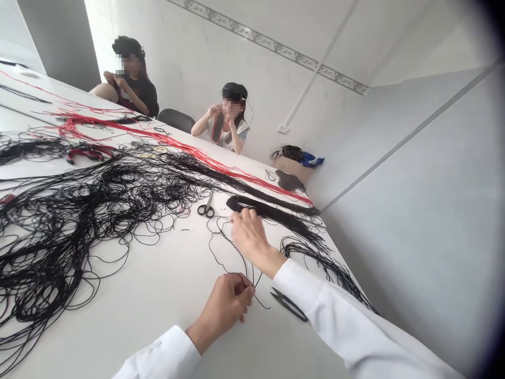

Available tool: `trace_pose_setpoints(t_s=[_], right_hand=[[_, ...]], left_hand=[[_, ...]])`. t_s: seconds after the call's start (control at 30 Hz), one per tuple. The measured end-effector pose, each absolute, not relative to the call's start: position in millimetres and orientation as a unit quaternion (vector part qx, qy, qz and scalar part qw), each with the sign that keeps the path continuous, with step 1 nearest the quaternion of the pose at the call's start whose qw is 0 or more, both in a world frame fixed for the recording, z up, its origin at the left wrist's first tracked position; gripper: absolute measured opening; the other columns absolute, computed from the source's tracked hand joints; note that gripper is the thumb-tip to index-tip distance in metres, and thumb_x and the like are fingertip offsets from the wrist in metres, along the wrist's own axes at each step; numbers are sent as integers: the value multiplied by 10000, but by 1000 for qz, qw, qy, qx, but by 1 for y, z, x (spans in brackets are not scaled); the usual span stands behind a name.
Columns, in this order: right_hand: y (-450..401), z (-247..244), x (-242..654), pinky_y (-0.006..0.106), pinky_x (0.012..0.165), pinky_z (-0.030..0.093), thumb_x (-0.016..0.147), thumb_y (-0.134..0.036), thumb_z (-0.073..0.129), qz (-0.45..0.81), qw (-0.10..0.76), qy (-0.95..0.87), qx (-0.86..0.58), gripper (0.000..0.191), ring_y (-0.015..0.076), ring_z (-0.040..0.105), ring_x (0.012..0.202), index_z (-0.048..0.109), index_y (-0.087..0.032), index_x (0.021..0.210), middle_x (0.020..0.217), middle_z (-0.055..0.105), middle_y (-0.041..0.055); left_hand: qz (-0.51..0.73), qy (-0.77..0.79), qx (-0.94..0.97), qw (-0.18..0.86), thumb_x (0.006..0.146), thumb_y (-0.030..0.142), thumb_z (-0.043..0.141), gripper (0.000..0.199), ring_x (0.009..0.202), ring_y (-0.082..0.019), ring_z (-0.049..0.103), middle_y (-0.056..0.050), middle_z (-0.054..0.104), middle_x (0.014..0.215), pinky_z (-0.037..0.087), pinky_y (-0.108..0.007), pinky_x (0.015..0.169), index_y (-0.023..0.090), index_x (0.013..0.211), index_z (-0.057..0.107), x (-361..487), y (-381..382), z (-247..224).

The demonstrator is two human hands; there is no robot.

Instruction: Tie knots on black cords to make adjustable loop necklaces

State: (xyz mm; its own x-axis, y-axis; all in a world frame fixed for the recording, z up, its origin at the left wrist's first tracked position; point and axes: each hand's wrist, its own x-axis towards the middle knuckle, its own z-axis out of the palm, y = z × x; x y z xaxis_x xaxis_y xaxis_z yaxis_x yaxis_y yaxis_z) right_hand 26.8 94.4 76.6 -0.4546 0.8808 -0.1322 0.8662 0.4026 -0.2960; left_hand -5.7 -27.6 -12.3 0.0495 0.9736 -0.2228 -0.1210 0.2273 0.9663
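Low in the middle, my left hand pinches a thin black cord between thumb and fingers, and a short tail sticks out to the right. Loose loops of that cord run up the white table toward my right hand. Its fingers are curled in and closed, with cord at the fingertips; the exact grip is partly hidden. Just beyond lies a folded bundle of black cords. Black-handled scissors rest to the left of my right hand. Dark thread snips lie under my right forearm.
A big tangle of black cord covers the table's left side. Long red cords stretch across the back, near red-handled pliers. More black cords hang along the right edge. Two people sit across the table.
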Motion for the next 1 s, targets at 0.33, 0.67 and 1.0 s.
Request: trace_pose_setpoints(t_s=[0.33,0.67,1.0], right_hand=[[85,43,-6,271,643,429,835,-208,610,182,-88,-843,-498,114,216,668,774,701,-161,784,835,742,114],[126,94,2,214,570,385,965,-377,434,236,24,-846,-477,325,115,525,599,661,-164,873,698,624,8],[69,96,15,313,797,461,777,-379,734,130,-133,-875,-446,290,280,654,1007,717,-178,985,1006,727,127]], left_hand=[[455,509,443,581,797,229,529,153,505,-123,502,2,557,618,456,-243,454,188,650,518,-5,-27,-16],[443,508,456,581,815,272,538,139,525,-135,519,2,563,646,455,-252,471,182,720,585,-6,-27,-23],[452,508,451,578,792,244,548,119,494,-133,509,8,551,626,439,-260,460,192,687,530,-4,-27,-23]])
